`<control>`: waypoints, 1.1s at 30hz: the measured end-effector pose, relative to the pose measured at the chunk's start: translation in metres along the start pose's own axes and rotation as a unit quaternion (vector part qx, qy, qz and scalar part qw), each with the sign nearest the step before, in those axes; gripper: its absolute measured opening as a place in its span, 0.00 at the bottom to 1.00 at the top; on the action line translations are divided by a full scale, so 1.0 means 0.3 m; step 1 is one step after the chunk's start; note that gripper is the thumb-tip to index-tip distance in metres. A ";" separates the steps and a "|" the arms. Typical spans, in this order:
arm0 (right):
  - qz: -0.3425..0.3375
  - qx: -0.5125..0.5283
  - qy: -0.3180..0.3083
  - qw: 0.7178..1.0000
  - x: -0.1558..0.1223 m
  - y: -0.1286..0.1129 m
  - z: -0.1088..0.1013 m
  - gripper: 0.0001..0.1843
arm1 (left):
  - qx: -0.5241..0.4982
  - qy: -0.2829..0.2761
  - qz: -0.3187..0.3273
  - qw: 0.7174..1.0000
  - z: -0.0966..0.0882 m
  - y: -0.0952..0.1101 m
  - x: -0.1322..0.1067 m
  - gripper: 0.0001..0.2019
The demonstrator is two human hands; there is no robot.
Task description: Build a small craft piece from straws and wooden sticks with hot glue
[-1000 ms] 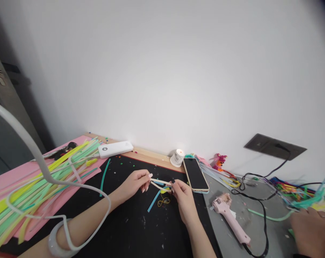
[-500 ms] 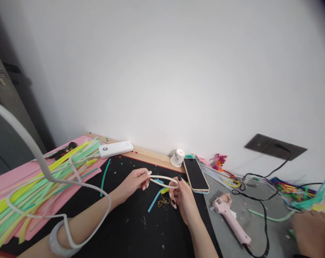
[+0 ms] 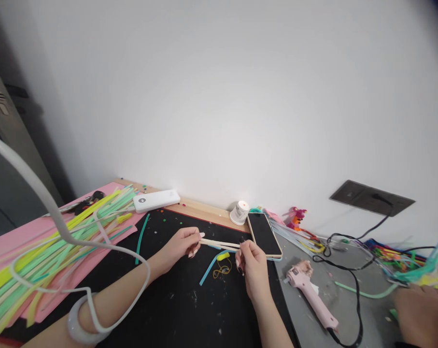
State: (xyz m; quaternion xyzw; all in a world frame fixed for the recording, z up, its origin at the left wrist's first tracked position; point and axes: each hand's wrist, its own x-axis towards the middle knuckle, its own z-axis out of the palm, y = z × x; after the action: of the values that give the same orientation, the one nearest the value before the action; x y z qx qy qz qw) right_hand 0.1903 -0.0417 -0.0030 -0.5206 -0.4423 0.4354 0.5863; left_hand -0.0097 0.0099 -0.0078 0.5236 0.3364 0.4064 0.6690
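Stretched between my two hands is a cream pipe cleaner [image 3: 219,243], doubled into a narrow loop with its two strands nearly together. My left hand [image 3: 184,245] pinches one end of it between thumb and fingertips. The other end is pinched by my right hand [image 3: 253,266], whose fingers partly hide it. Just below, on the black mat [image 3: 178,304], lie a blue pipe cleaner [image 3: 208,271], a short yellow piece [image 3: 223,256] and a tangle of thin yellowish cord [image 3: 222,272].
Many pastel pipe cleaners [image 3: 70,246] lie at left under a looping white cable [image 3: 146,270]. A white power bank [image 3: 156,200], paper cup [image 3: 239,212] and phone [image 3: 264,234] stand behind. At right are a pink glue gun [image 3: 315,302] and another person's hand [image 3: 423,311].
My right hand has moved slightly right, drawing the cream loop from an open oval into a narrow, taut one. My left hand has stayed nearly still.
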 end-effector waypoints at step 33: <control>0.009 0.016 0.032 0.999 0.014 0.010 -0.007 0.15 | -0.187 -0.060 -0.112 0.974 -0.034 0.011 -0.003 0.08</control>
State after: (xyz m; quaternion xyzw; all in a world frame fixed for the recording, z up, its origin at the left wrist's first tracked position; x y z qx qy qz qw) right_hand 0.1932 -0.0380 -0.0058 -0.5286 -0.4116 0.4310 0.6045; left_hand -0.0197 0.0139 -0.0068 0.3717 0.2697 0.3526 0.8153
